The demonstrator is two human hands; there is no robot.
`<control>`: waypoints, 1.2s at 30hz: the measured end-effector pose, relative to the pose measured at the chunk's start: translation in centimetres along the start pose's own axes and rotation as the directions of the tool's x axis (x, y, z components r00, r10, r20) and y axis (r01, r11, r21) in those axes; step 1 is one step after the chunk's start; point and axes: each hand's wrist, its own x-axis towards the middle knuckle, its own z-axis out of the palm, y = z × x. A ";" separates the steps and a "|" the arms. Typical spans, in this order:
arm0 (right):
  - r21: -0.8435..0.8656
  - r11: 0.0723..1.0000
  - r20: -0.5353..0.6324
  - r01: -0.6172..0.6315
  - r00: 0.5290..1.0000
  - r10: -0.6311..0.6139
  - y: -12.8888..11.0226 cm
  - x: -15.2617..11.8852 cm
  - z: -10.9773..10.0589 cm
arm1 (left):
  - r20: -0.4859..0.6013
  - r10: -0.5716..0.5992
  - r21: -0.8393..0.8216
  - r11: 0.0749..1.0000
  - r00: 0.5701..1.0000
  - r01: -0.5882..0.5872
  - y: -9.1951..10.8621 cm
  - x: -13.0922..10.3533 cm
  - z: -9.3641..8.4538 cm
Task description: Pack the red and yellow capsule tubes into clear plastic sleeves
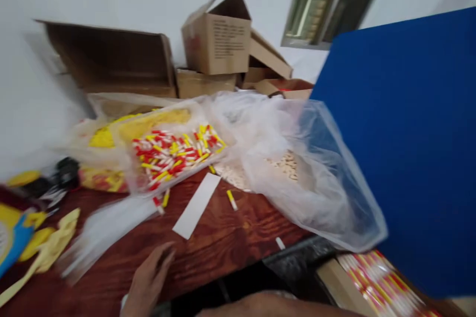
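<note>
My left hand (pixel 150 277) is at the lower edge of the brown wooden table, fingers stretched with a gap between them, and I see nothing in it. Only part of my right hand or forearm (pixel 275 305) shows, low in the picture; its fingers are hidden. Ahead of the left hand lies a white card strip (pixel 197 205). Beyond it stands a clear tray (pixel 169 189) holding many small red, white and yellow tubes. A loose yellow-and-white tube (pixel 232 200) lies right of the strip. Flat clear plastic bags (pixel 107 233) lie to the left.
At right a clear bin (pixel 366 198), lined with a plastic bag, holds small pale pieces (pixel 290 164). Below it is a box of packed red, yellow and white sticks (pixel 386 282). Cardboard boxes (pixel 228 44) stand behind; a blue panel (pixel 409 148) rises at right.
</note>
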 end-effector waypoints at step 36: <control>-0.378 0.926 -0.280 0.013 0.951 -0.128 11.2 7.8 -11.5 | -0.339 -0.424 0.596 0.594 0.840 0.540 -11.7 16.3 -10.8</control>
